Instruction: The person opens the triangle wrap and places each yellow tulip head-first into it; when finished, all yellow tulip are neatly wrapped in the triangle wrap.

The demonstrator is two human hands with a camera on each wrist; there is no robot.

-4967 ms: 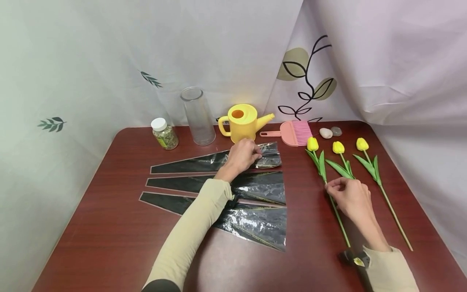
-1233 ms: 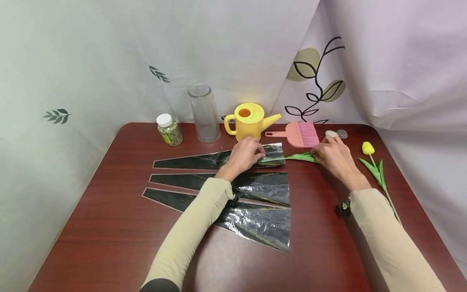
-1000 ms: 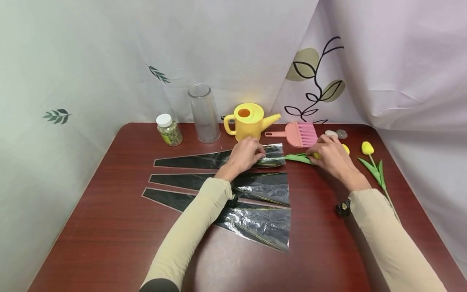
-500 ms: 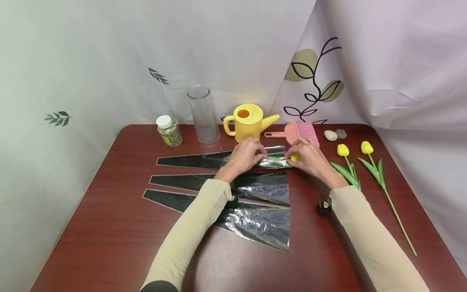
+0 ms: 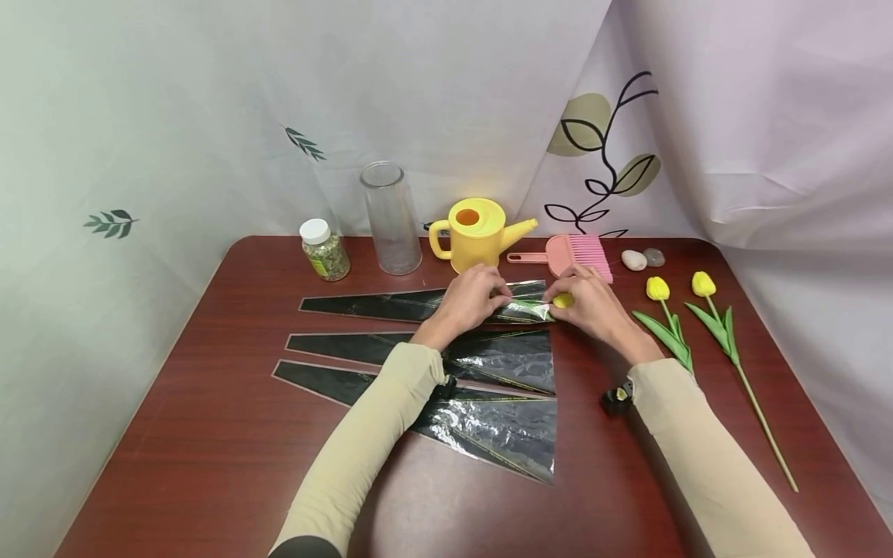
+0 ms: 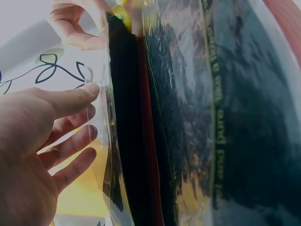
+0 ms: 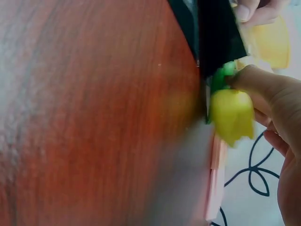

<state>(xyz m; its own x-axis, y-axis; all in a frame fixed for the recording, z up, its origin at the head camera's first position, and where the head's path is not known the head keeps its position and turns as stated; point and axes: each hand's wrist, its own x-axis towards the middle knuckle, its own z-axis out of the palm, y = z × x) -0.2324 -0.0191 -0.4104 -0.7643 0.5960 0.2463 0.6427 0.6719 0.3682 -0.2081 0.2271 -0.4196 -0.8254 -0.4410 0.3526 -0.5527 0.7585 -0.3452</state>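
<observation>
In the head view, my left hand (image 5: 467,301) pinches the clear upper film of the farthest tapered plastic flower sleeve (image 5: 370,305) near its wide end. The left wrist view shows the thumb and fingertips at this film's edge. My right hand (image 5: 591,304) pinches a yellow tulip (image 7: 231,113) just below its bloom, at the sleeve's mouth. Its stem and green leaves lie inside the sleeve, and the bloom sticks out. Two more such sleeves, a middle one (image 5: 498,358) and a near one (image 5: 502,434), lie flat under my left forearm.
Two yellow tulips, one (image 5: 657,289) partly under my right sleeve and one (image 5: 703,284) farther right, lie on the table (image 5: 209,434). Along the back stand a lidded jar (image 5: 325,254), glass vase (image 5: 393,225) and yellow watering can (image 5: 477,240), beside a pink dustpan-and-brush (image 5: 561,254) and two stones (image 5: 633,260).
My right hand has picked a tulip from the table, turned it sideways and moved it left, sliding its stem and leaves into the far sleeve. My left hand has stayed at the sleeve's mouth.
</observation>
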